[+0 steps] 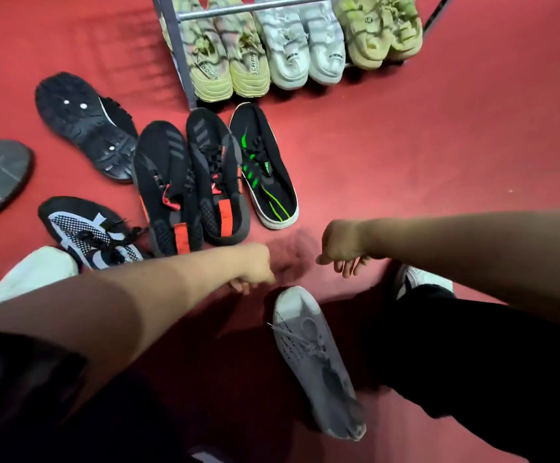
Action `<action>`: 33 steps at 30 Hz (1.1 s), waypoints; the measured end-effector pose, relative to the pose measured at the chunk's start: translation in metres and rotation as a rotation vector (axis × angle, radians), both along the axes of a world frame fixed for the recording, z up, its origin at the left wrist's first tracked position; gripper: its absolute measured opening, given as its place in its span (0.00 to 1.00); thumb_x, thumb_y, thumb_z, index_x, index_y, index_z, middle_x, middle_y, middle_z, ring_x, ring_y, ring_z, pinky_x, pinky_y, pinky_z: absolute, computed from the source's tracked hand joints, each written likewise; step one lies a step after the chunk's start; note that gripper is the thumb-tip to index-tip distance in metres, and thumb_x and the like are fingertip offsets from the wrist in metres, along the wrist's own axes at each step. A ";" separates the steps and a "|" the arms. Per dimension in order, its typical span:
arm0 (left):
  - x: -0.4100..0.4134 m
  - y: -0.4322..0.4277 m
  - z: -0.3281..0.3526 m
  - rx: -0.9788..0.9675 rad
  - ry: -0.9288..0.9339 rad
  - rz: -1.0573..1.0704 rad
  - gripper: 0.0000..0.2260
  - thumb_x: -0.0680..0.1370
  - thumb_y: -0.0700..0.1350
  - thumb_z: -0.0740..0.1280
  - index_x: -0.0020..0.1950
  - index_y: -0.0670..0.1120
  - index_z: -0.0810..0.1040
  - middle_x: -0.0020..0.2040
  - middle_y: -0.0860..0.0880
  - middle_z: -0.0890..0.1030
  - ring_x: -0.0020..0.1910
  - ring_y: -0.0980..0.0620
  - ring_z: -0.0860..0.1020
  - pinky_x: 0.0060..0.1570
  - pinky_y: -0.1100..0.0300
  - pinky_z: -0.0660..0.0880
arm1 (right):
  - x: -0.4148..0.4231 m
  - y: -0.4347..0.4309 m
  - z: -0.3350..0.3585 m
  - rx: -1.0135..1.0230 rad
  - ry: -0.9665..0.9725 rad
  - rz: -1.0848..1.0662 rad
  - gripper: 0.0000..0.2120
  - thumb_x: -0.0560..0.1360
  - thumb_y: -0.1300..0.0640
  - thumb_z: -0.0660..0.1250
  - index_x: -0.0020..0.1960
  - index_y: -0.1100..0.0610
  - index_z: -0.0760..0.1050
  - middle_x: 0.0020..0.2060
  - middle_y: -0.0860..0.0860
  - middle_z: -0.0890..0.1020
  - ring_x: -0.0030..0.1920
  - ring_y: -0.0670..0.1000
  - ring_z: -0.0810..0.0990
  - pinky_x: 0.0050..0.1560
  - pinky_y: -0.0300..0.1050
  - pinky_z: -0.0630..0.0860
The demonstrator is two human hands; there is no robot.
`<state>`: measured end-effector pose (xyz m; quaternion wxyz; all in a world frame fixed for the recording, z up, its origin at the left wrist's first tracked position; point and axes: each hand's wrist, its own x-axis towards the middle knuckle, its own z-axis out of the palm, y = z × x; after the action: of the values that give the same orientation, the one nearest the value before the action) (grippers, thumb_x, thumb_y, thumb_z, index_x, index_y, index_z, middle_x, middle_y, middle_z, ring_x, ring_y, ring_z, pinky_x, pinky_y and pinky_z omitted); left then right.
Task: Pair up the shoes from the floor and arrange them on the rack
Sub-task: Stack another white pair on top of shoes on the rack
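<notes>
The black pair with orange tabs (191, 188) stands side by side on the red floor (439, 155), toes pointing away from me. Touching its right side is a lone black shoe with green stripes (265, 168). To its left a black shoe lies sole-up (84, 125), and nearer me on that side sits a black-and-white mesh shoe (88, 235). Beyond the pair stands the rack (178, 61), whose bottom row holds a yellow-green pair (228, 61), a white pair (305, 51) and a pale yellow pair (378, 31).

Both my hands hang just on my side of the orange-tabbed pair, touching no shoe. My left hand (258, 265) is knuckles-up with fingers curled under; through the blur I cannot tell whether it holds anything. My right hand (338, 248) droops from the wrist, fingers loose and empty. Below them lies a white laced shoe (315, 362).
</notes>
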<state>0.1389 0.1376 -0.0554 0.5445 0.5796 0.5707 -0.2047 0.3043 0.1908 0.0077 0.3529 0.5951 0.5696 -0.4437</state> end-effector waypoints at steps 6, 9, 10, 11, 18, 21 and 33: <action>0.014 -0.033 -0.031 -0.215 -0.069 0.191 0.09 0.74 0.42 0.71 0.44 0.39 0.74 0.33 0.42 0.75 0.28 0.48 0.75 0.28 0.55 0.74 | 0.022 -0.062 -0.047 -0.117 -0.118 0.047 0.12 0.74 0.54 0.67 0.38 0.62 0.73 0.35 0.54 0.81 0.30 0.51 0.79 0.30 0.42 0.77; 0.021 -0.045 -0.043 -0.189 -0.138 0.283 0.07 0.74 0.40 0.71 0.47 0.37 0.78 0.38 0.39 0.78 0.30 0.46 0.77 0.30 0.55 0.76 | 0.034 -0.082 -0.056 -0.123 -0.062 -0.014 0.15 0.70 0.49 0.72 0.45 0.60 0.74 0.36 0.53 0.82 0.33 0.51 0.82 0.36 0.44 0.80; 0.023 -0.048 -0.044 -0.173 -0.150 0.300 0.06 0.74 0.40 0.70 0.47 0.37 0.79 0.39 0.39 0.79 0.31 0.44 0.78 0.31 0.54 0.77 | 0.034 -0.086 -0.057 -0.124 -0.051 -0.028 0.16 0.69 0.49 0.73 0.46 0.60 0.73 0.38 0.53 0.83 0.33 0.50 0.82 0.38 0.45 0.81; 0.025 -0.051 -0.046 -0.151 -0.149 0.298 0.07 0.74 0.40 0.70 0.48 0.37 0.80 0.40 0.38 0.80 0.35 0.42 0.80 0.34 0.52 0.78 | 0.032 -0.090 -0.059 -0.106 -0.044 -0.023 0.14 0.69 0.50 0.73 0.44 0.59 0.73 0.37 0.53 0.83 0.33 0.50 0.82 0.37 0.45 0.81; 0.011 -0.031 -0.028 0.068 -0.117 0.321 0.08 0.72 0.42 0.69 0.34 0.40 0.77 0.29 0.44 0.75 0.31 0.46 0.73 0.27 0.62 0.67 | 0.011 -0.066 -0.050 0.105 0.036 -0.073 0.11 0.69 0.65 0.64 0.30 0.55 0.69 0.23 0.51 0.75 0.25 0.50 0.77 0.29 0.41 0.75; -0.017 0.014 0.002 0.195 -0.124 0.367 0.08 0.71 0.40 0.67 0.33 0.39 0.76 0.30 0.41 0.79 0.32 0.43 0.77 0.28 0.60 0.73 | -0.005 -0.020 -0.033 0.187 0.195 -0.175 0.15 0.68 0.69 0.63 0.27 0.55 0.70 0.18 0.48 0.73 0.23 0.50 0.73 0.27 0.39 0.71; -0.149 0.095 0.075 0.476 -0.334 0.938 0.05 0.72 0.37 0.71 0.46 0.44 0.79 0.33 0.47 0.79 0.31 0.54 0.76 0.29 0.67 0.73 | -0.111 0.089 -0.013 0.403 0.592 -0.416 0.16 0.73 0.65 0.68 0.30 0.58 0.66 0.26 0.55 0.67 0.23 0.51 0.66 0.24 0.39 0.68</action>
<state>-0.0098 0.2325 0.0201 0.5145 0.3947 0.7042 0.2893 0.1930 0.2801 -0.0057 -0.0469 0.6016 0.5895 -0.5370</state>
